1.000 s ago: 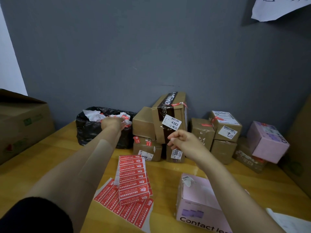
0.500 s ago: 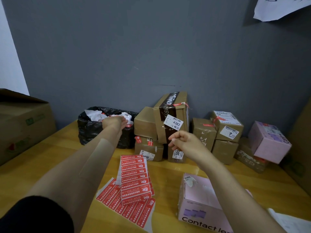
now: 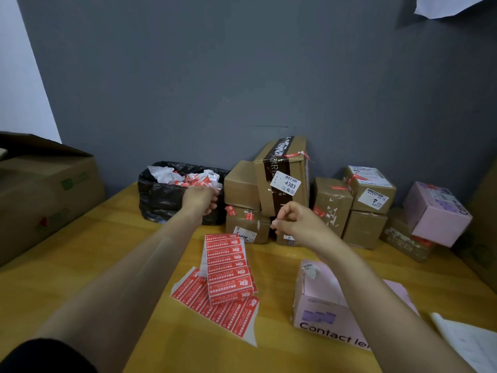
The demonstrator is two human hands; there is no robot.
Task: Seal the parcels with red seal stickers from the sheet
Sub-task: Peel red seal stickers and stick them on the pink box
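Fingers (image 3: 281, 219) of the right hand (image 3: 298, 227) are pinched together above the counter (image 3: 107, 265); whether they hold anything cannot be told. Nearest, red seal sticker sheets (image 3: 228, 275) lie beside a pink box (image 3: 320, 313). Farther off, the left hand (image 3: 200, 200), loosely curled with nothing visible in it, hangs before a black bin bag (image 3: 161, 200). Brown parcels (image 3: 282, 179) are stacked against the wall (image 3: 242, 76).

One wide-angle view looks from the person's head, forward and down across the tabletop (image 3: 269, 354) to its far edge and the grey wall (image 3: 242, 76). It sits close: forearms enter from the bottom, with the left hand (image 3: 200, 199) and right hand (image 3: 298, 224) mid-frame.
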